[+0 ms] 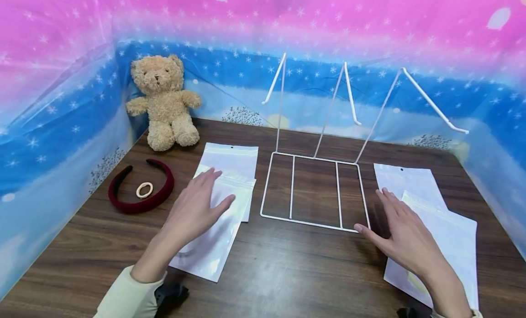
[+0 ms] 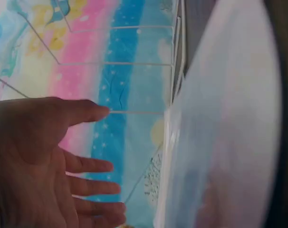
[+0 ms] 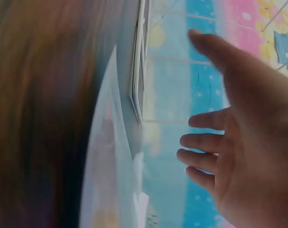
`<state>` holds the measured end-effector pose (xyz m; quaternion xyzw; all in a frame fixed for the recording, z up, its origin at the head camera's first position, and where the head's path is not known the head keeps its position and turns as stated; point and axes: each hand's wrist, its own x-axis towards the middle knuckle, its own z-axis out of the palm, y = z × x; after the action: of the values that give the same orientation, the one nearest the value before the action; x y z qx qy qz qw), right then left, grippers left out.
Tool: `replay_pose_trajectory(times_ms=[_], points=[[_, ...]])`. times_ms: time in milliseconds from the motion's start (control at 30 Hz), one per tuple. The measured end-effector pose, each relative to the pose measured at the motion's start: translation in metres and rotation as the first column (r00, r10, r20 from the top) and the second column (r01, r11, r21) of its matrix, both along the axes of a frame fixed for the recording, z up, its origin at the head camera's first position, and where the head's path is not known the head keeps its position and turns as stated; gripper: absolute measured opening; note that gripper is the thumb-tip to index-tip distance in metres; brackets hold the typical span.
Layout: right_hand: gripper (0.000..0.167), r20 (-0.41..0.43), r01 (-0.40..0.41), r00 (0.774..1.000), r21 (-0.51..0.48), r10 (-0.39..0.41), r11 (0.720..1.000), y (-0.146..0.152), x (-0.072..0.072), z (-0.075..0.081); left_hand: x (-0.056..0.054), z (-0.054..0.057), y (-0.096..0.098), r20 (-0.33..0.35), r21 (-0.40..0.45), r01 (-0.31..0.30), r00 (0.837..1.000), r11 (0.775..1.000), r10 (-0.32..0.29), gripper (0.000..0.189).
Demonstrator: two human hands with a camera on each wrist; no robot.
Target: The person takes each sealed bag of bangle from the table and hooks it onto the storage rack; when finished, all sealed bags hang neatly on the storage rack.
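My left hand (image 1: 197,210) hovers over two overlapping white zip bags (image 1: 219,238), fingers extended and thumb spread. In the left wrist view, a gap shows between the palm (image 2: 39,161) and the shiny bag. On the other side, my right hand (image 1: 404,235) is held above another pair of white bags (image 1: 454,238), its fingers straight and nothing in them. One of these bags has a faint yellowish patch near its lower part. Between the hands lies a white wire rack (image 1: 315,223), its base flat on the table and three bent hooks rising at the back.
A tan teddy bear (image 1: 164,105) sits at the back left against the patterned cloth (image 1: 230,57). In front of it lies a dark red headband (image 1: 139,207) with a small pale ring (image 1: 139,190) inside its curve. Everything stands on a dark wooden table (image 1: 279,272).
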<state>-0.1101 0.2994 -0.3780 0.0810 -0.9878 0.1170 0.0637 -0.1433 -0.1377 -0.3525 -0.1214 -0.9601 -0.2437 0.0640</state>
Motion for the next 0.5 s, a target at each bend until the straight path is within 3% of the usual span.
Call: replay_pose_trajectory(times_ms=[200, 333, 500], points=[[0.106, 0.057, -0.042, 0.997, -0.058, 0.045, 0.997, 0.003, -0.006, -0.006, 0.021, -0.006, -0.025, 0.106, -0.038, -0.109, 0.988, 0.993, 0.112, 0.066], [0.105, 0.103, -0.059, 0.992, -0.110, 0.070, 0.992, 0.005, -0.011, -0.012, 0.026, -0.012, -0.035, 0.153, -0.085, -0.108, 0.981, 0.991, 0.120, 0.067], [0.104, 0.151, -0.057, 0.986, -0.125, 0.076, 0.991, 0.006, -0.016, -0.024, 0.026, -0.018, -0.042, 0.147, -0.086, -0.083, 0.985, 0.993, 0.095, 0.062]])
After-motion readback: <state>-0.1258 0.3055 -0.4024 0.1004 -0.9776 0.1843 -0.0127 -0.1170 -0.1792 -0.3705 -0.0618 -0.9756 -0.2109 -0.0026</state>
